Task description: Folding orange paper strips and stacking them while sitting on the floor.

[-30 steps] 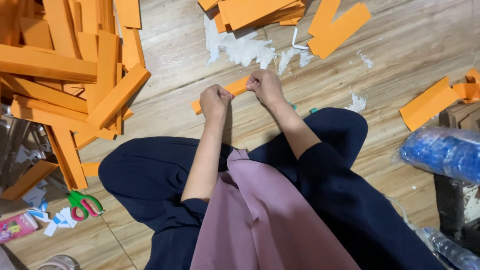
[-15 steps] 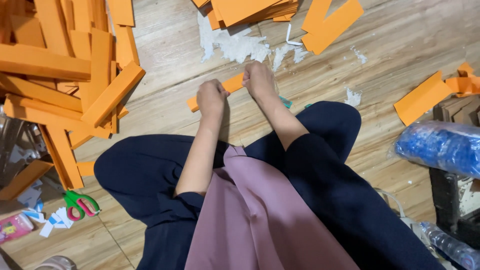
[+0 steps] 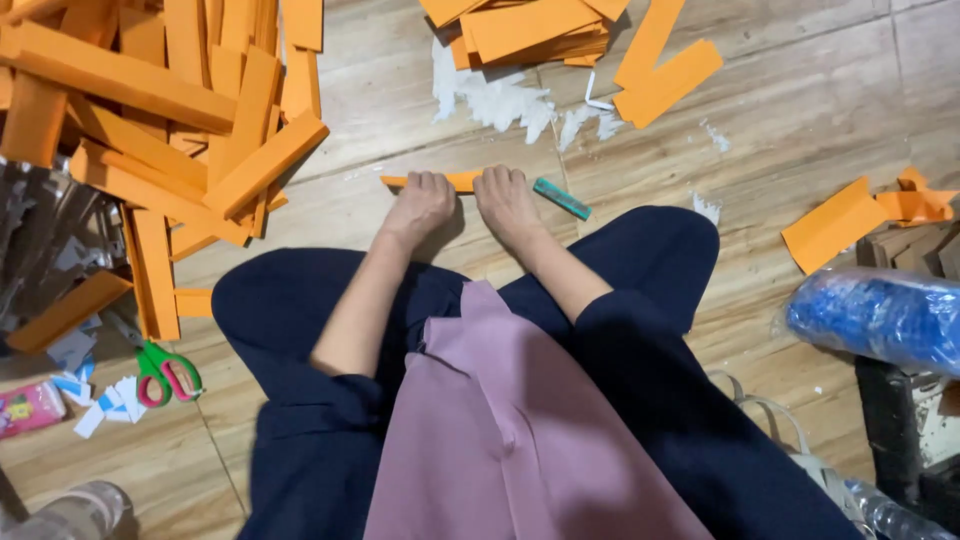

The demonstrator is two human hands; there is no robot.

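Orange strip now flat on floor, left hand and right hand gripping it.

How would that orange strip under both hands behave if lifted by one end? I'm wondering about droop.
The orange strip looks thin and flat, like card, so it would probably sag a little yet stay fairly straight. Pressed to the floor by the left hand and right hand, it seems light and likely slides easily.
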